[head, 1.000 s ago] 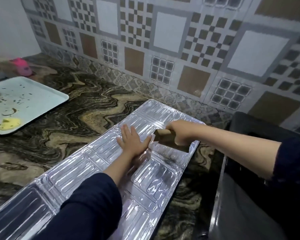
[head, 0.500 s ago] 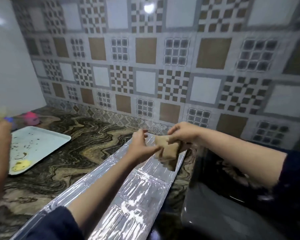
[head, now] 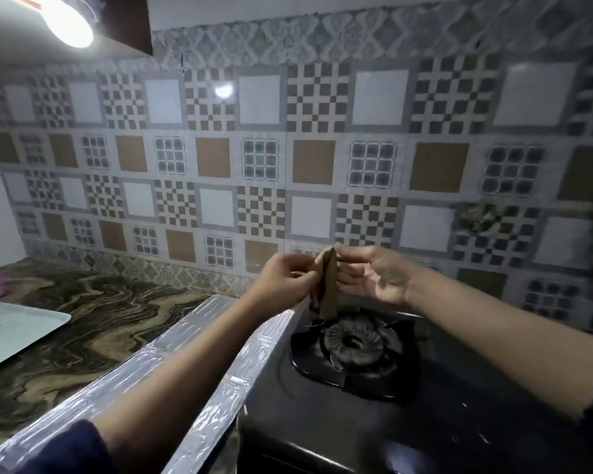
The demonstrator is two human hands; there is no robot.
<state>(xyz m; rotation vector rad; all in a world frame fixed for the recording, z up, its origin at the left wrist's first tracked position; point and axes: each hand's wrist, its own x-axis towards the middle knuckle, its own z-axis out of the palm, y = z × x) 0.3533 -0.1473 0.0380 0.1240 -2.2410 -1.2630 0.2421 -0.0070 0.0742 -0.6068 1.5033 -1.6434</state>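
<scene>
One marbled desk (head: 110, 319), lower left, tray (head: 11, 330) cut off; our left hand (head: 285, 278) pinches the cloth (head: 327, 289), right hand (head: 374, 275) released.

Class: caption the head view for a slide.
Left hand pinches a folded brown cloth, right hand touching it, above the gas burner.

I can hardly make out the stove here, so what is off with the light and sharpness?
Head view: a lamp blows out the top left and leaves a glare spot on the wall tiles; the stove sits in shadow; the foil sheet glints; the right edge smears, tile lines bow.
</scene>
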